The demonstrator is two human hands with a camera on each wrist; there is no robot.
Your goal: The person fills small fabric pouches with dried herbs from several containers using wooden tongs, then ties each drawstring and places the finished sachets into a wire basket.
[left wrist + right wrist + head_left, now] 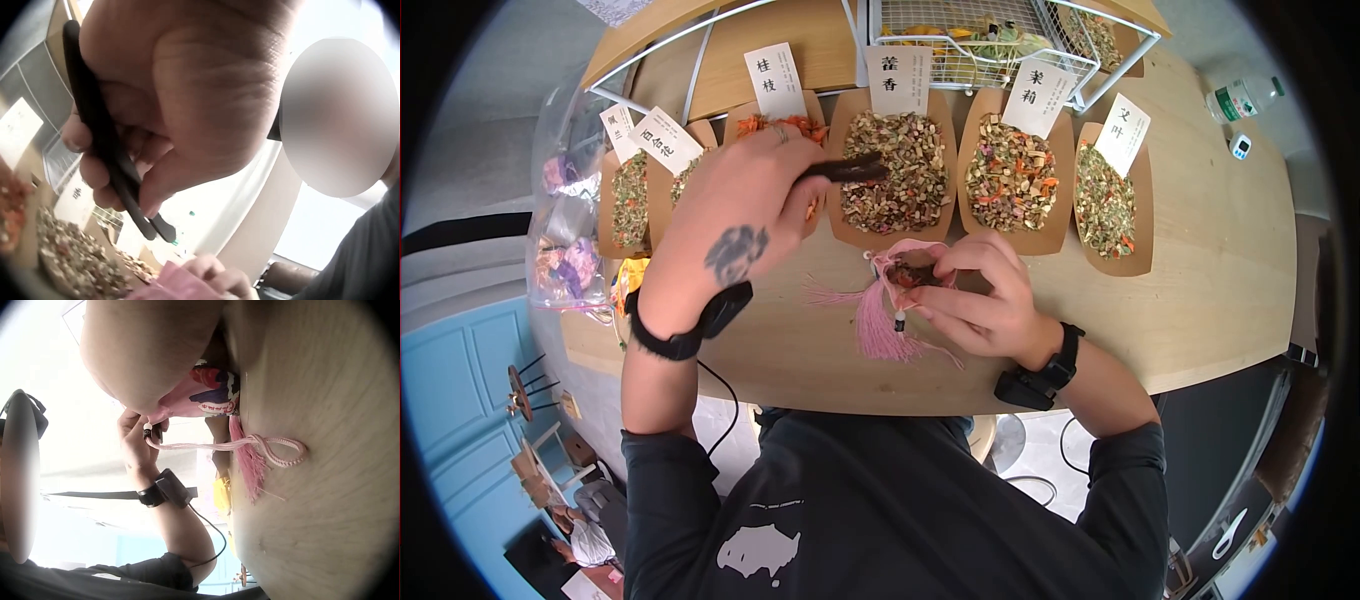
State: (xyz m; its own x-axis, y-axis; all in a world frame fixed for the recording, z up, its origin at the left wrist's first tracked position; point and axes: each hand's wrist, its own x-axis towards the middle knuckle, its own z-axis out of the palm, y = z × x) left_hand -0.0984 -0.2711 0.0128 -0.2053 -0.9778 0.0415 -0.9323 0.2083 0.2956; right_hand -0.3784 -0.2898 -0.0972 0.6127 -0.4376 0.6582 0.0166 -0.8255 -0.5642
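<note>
- Filling looks to be the step: the pink sachet point(908, 277) sits centre frame on the table point(1220, 290), its mouth pinched open by the right hand point(990, 300).
- Above it, the left hand point(740, 215) clamps dark tongs point(845, 170) (tips together).
- Next, I judge, comes a careful aim into that mouth, beside the herb trays point(895, 165).

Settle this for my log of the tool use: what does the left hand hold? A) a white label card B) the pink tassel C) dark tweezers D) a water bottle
C: the left hand grips dark tweezers above the herb trays, while the right hand holds the pink pouch open.
</note>
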